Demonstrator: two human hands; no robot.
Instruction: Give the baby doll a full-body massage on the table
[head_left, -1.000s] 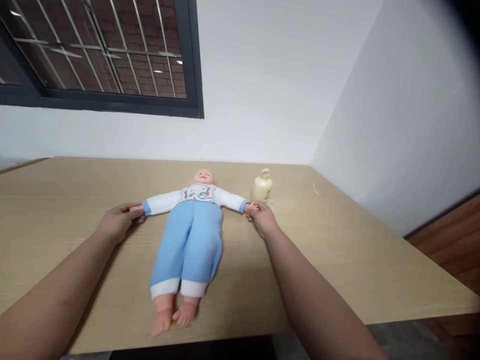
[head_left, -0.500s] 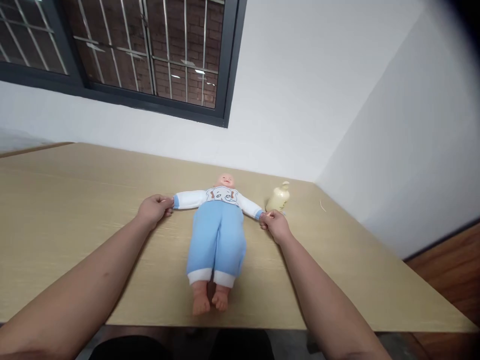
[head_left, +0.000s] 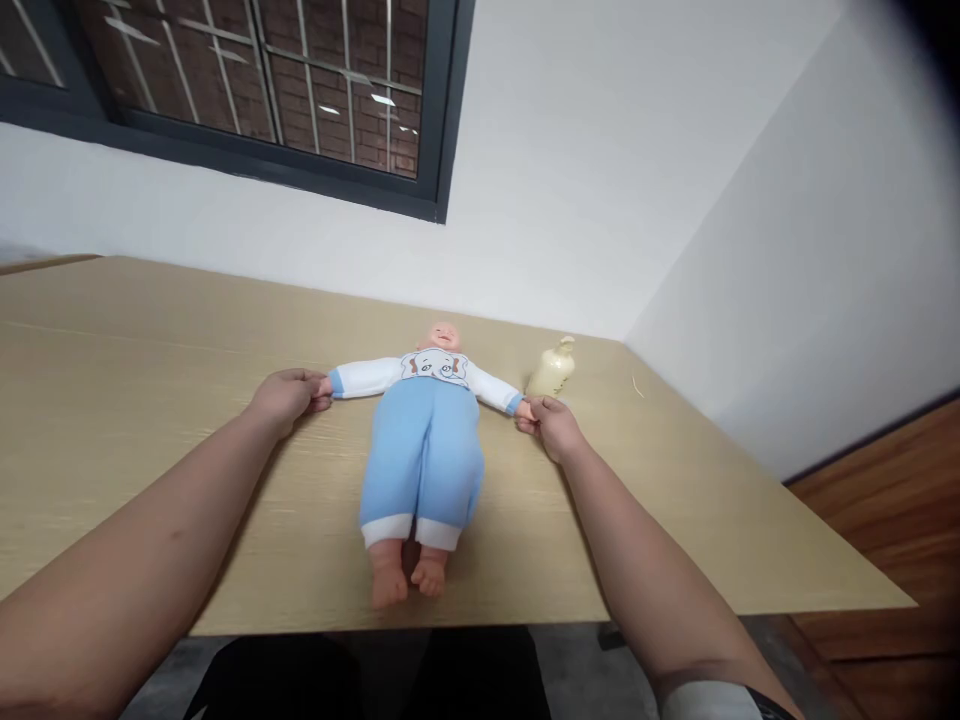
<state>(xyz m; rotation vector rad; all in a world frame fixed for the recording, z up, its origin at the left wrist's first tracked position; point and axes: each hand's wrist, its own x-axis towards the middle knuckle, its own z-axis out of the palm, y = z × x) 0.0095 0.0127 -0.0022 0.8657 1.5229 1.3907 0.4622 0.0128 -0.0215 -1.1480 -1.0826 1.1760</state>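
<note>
A baby doll (head_left: pixel 424 440) in blue trousers and a white top with a cartoon animal face lies on its back on the table, its bare feet toward me. My left hand (head_left: pixel 289 398) is closed around the doll's hand on the left, just beyond the blue cuff. On the other side, my right hand (head_left: pixel 550 425) pinches the doll's other hand. Both doll arms are stretched outward. A pale yellow pump bottle (head_left: pixel 553 370) stands right behind my right hand, its lower part partly hidden.
The tan table (head_left: pixel 675 500) meets a white wall (head_left: pixel 555 200) at the back. A dark-framed barred window (head_left: pixel 439 120) is at upper left. A thin pale strip (head_left: pixel 637 386) lies on the table's right side. Wood panelling (head_left: pixel 892 510) shows at far right.
The view has tilted down slightly, so everything sits a little higher in the picture. My left hand has shifted slightly outward with the doll's hand. Both grips stay the same.
</note>
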